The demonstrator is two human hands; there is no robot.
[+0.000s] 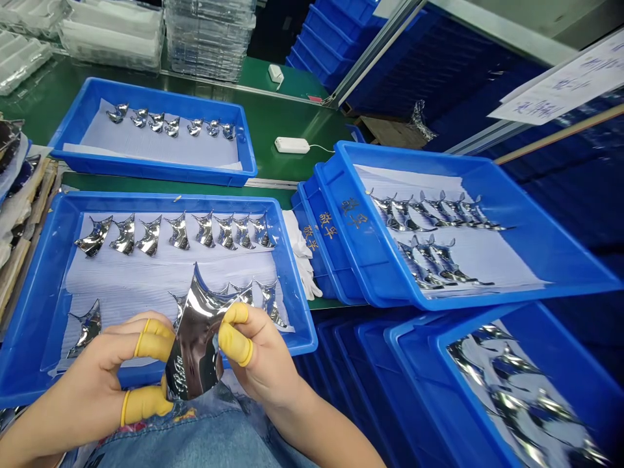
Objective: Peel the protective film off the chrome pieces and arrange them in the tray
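Denim point(214, 445): showing below the fingers point(236, 344).
Left hand point(110, 367): gripping the piece point(195, 357) at its left edge.
Right hand point(266, 370): pinching its right edge.
Tray point(294, 286): extending beyond the fingers.
Piece: tilting between both hands, seemingly being looked over; next move probably calling for light fingertips.

Just to the right of the grip and beyond it I see a crumpled white glove point(306, 270). Farther ahead, on the green tabletop point(270, 123), lies an oblong white box point(291, 145) with a thin cord, and past it a smaller white box point(275, 73). Stacked clear trays point(209, 39) stand straight beyond the grip; a handwritten sheet point(560, 84) shows high, far right.
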